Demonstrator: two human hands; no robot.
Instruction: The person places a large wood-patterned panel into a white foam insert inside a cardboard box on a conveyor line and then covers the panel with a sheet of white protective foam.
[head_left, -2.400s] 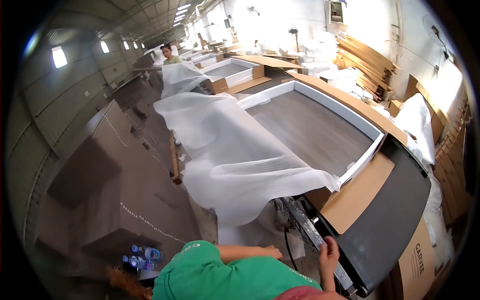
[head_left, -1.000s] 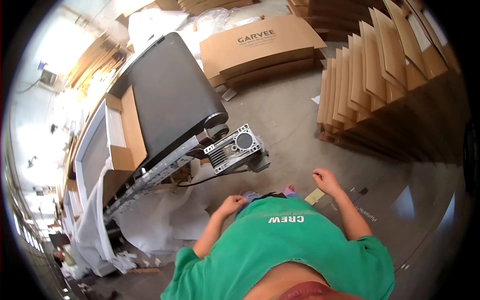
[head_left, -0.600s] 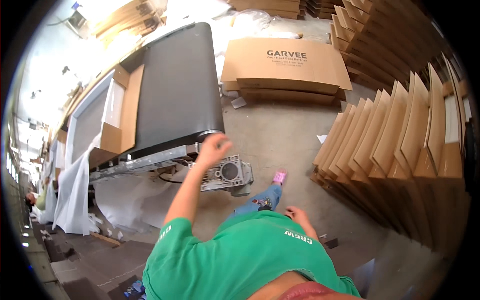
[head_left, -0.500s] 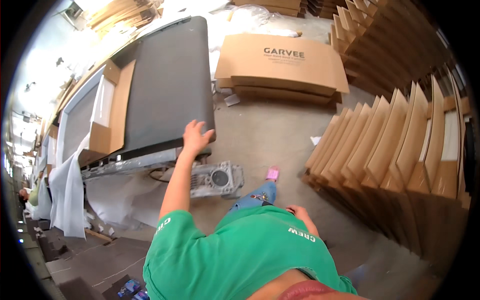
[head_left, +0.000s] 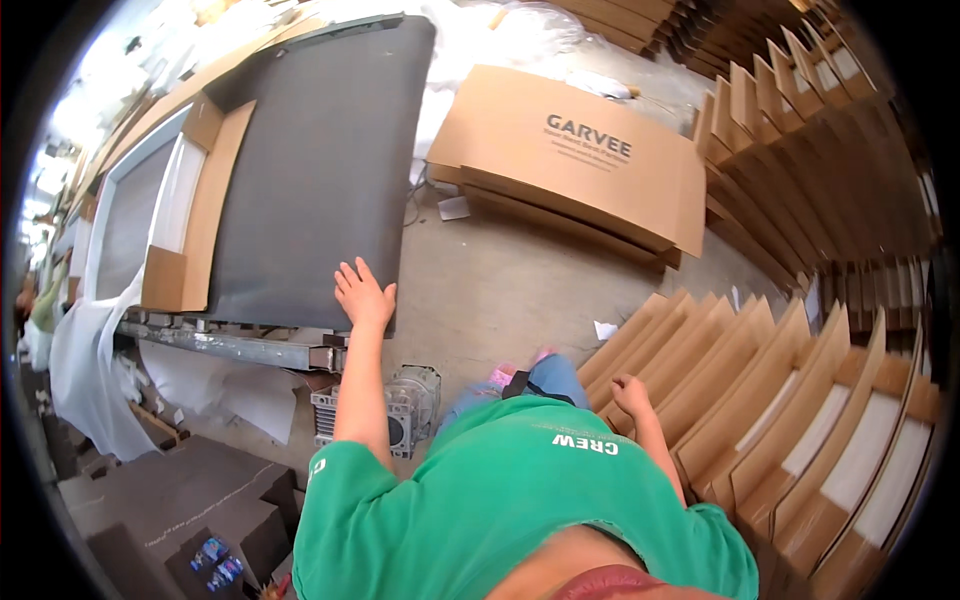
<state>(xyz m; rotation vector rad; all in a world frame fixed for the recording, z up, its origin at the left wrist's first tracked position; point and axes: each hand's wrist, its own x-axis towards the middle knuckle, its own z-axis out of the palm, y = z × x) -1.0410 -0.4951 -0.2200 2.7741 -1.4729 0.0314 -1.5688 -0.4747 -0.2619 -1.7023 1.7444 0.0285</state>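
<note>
Left grip (head_left: 364, 297): fingers spread, palm flat on near end of dark grey conveyor belt (head_left: 310, 170), clamped on nothing. Right grip (head_left: 631, 392): loosely curled, empty, just beside row of upright folded cartons (head_left: 760, 400). Belt stretching away from left palm, carrying flat cardboard sheet (head_left: 205, 215) and pale framed panel (head_left: 130, 215). Flat brown carton stack (head_left: 570, 160) on floor beyond, well apart from both grips. Grey motor (head_left: 400, 410) below belt, partly hidden by arm. Panel's far end cut off at rim.
</note>
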